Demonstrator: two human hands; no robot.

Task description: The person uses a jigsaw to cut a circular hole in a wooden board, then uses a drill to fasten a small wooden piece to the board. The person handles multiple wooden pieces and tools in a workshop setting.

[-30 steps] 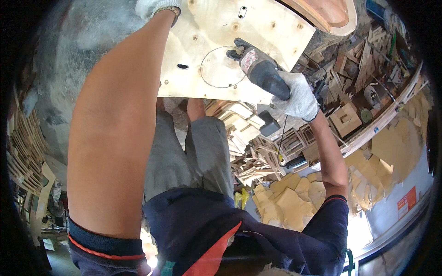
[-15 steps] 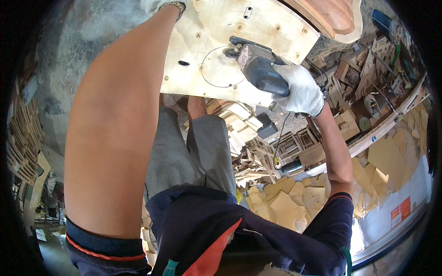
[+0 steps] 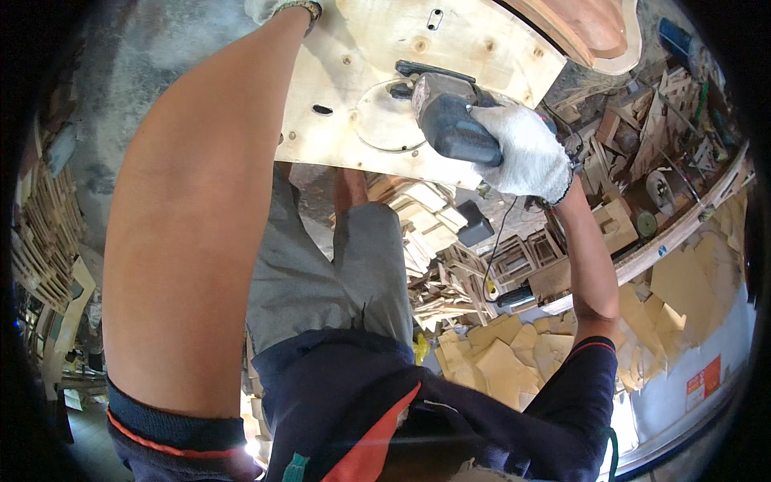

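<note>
A jigsaw (image 3: 454,120) with a dark body and base plate rests on a pale plywood panel (image 3: 329,132). Its front end is over a dark hole at the edge of a circle drawn on the panel. My right hand (image 3: 526,149), in a white knit glove, is closed around the jigsaw's handle. At the top edge, my left hand (image 3: 269,10) shows only its gloved wrist end by the panel's left side. Its fingers are out of the picture. A small oval hole and a slot show elsewhere in the plywood.
A curved brown wooden piece (image 3: 590,36) lies beyond the panel at upper right. A black cord (image 3: 499,241) hangs below my right wrist. Wood offcuts (image 3: 426,213) are heaped below the panel, with more along the right. Stacked wooden strips (image 3: 44,233) stand at far left.
The whole view has shifted slightly. The jigsaw and my right hand stay near the same spot on the panel, and my grip on the jigsaw is unchanged.
</note>
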